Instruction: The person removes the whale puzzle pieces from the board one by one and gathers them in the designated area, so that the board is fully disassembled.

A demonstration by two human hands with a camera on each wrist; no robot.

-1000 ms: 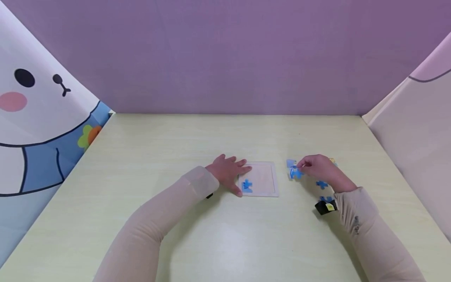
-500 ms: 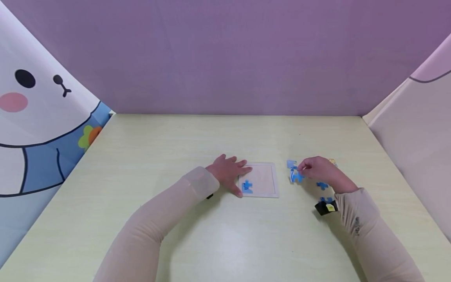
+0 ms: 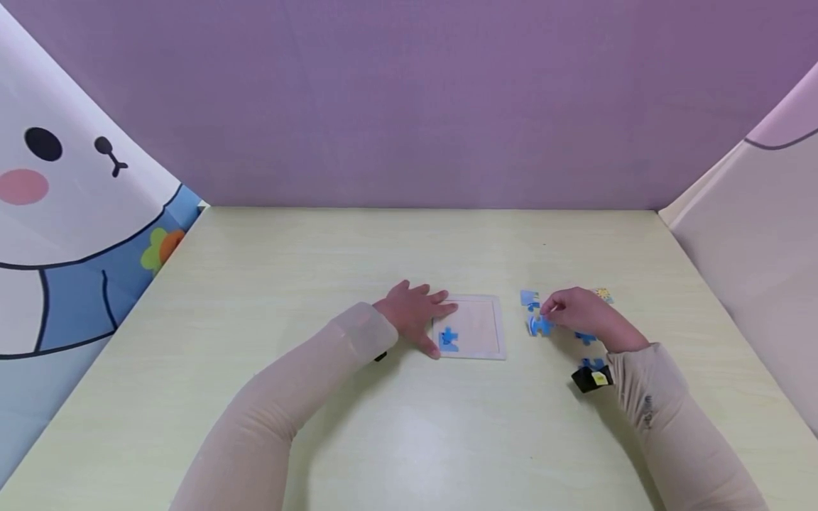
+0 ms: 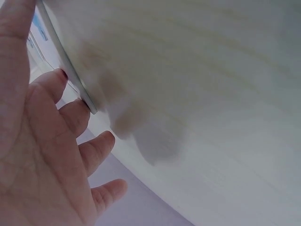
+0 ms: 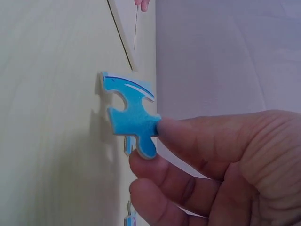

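Note:
My right hand (image 3: 578,310) pinches a blue jigsaw piece (image 5: 131,110) between thumb and fingers. In the right wrist view the piece stands tilted, with a dark curved line and a white stripe near its top edge. My left hand (image 3: 414,316) lies spread at the left side of a pale square puzzle board (image 3: 476,326), fingers and thumb at its edge. A blue jigsaw piece (image 3: 449,339) sits in the board's near left corner. In the left wrist view, the left fingers reach along the board's edge (image 4: 70,70), several of them extended.
Around the right hand lie a light-blue piece (image 3: 529,297), a yellow patterned piece (image 3: 603,294), a blue piece (image 3: 585,338) and another blue piece (image 3: 592,363) by the black wrist camera (image 3: 591,380). A purple wall (image 3: 422,106) bounds the table's back.
My right hand has shifted slightly toward the near side with the jigsaw piece, away from the light-blue piece, uncovering more of the yellow one. The left hand stays still on the board.

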